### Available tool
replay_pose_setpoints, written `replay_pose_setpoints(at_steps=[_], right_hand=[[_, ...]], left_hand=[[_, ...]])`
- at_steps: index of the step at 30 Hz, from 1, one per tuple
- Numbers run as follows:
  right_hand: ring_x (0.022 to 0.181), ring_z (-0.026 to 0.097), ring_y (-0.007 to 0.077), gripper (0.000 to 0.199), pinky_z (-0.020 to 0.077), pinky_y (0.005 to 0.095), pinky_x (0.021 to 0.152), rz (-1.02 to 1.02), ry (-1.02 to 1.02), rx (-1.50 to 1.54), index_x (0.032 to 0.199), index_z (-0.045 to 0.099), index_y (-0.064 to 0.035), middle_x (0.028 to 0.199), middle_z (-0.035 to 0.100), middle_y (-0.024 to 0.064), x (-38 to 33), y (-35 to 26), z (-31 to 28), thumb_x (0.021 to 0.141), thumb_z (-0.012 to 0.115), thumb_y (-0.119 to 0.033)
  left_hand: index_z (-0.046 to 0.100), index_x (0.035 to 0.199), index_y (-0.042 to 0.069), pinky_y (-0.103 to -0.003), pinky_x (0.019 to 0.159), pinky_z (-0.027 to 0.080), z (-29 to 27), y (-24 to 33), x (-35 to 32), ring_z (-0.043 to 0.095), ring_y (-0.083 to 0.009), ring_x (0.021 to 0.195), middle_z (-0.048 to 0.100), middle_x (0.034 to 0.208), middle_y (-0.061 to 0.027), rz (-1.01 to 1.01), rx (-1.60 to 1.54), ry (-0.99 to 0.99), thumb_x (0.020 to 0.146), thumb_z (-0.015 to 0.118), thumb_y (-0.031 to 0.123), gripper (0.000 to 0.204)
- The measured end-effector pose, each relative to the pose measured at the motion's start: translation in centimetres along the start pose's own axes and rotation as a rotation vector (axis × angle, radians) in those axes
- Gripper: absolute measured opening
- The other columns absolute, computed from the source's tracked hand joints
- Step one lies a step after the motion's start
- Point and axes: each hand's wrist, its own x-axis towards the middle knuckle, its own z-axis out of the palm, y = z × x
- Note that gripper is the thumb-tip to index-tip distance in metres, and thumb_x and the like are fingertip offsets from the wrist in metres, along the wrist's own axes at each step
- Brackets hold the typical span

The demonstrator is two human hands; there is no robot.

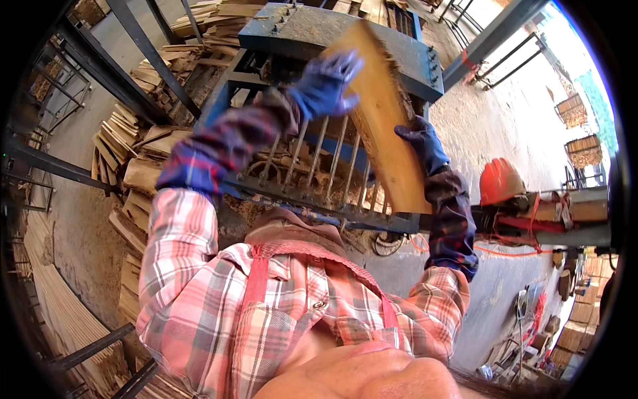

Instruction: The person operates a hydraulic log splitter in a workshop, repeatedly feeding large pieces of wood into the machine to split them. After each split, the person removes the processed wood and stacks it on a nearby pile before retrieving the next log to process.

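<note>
Hands point(327, 84) point(426, 144) on either side of the wooden board point(380, 110)

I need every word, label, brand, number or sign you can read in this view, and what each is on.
No text can be read.
Wooden board: only grain and bark edge visible.
Blue machine: no legible marking.
Left glove: motion-blurred, nothing legible.
Right glove: nothing legible.
Distant wood stacks: too small to tell whether they carry labels.
</note>
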Motion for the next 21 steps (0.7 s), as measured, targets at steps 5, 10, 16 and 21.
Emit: replay_pose_setpoints(at_steps=[5,10,16,21], right_hand=[[0.084,0.064,0.0224,0.039,0.0501,0.0340,0.078,-0.320,-0.261,-0.454,0.109,0.066,-0.0064,0.090,0.067,0.0124,-7.1,-1.3,-0.5,0.075,0.077,-0.023],[0.106,0.061,0.0336,0.056,0.0493,0.0378,0.089,-0.675,-0.097,-1.091,0.122,0.059,-0.0085,0.117,0.062,0.0161,-4.9,-2.2,-1.8,0.077,0.074,-0.039],[0.123,0.048,0.0405,0.093,0.0399,0.0461,0.103,-0.636,0.163,-0.925,0.132,0.044,0.0056,0.132,0.048,0.0274,-7.6,2.1,7.1,0.071,0.075,-0.057],[0.137,0.025,0.0505,0.102,0.0303,0.0537,0.110,-0.269,-0.085,-0.764,0.140,0.038,-0.0054,0.146,0.031,0.0277,-15.5,9.5,14.4,0.065,0.078,-0.060]], left_hand=[[0.052,0.132,0.006,-0.045,0.108,0.036,-4.9,-1.4,1.0,0.047,-0.0365,0.127,0.052,0.134,-0.0214,0.522,0.230,-0.306,0.075,0.070,0.052,0.075],[0.060,0.116,0.000,-0.042,0.087,0.050,-4.8,1.1,-5.2,0.063,-0.0380,0.100,0.066,0.105,-0.0222,-0.138,-0.113,-0.706,0.074,0.076,0.051,0.068],[0.055,0.123,-0.006,-0.030,0.087,0.048,3.1,1.6,-19.1,0.060,-0.0201,0.102,0.065,0.110,-0.0108,-0.954,-1.036,-0.346,0.078,0.078,0.042,0.071],[0.061,0.115,0.000,-0.029,0.076,0.048,12.7,5.3,-25.2,0.059,-0.0135,0.087,0.065,0.099,-0.0061,-1.354,-1.207,-0.128,0.081,0.073,0.039,0.053]])
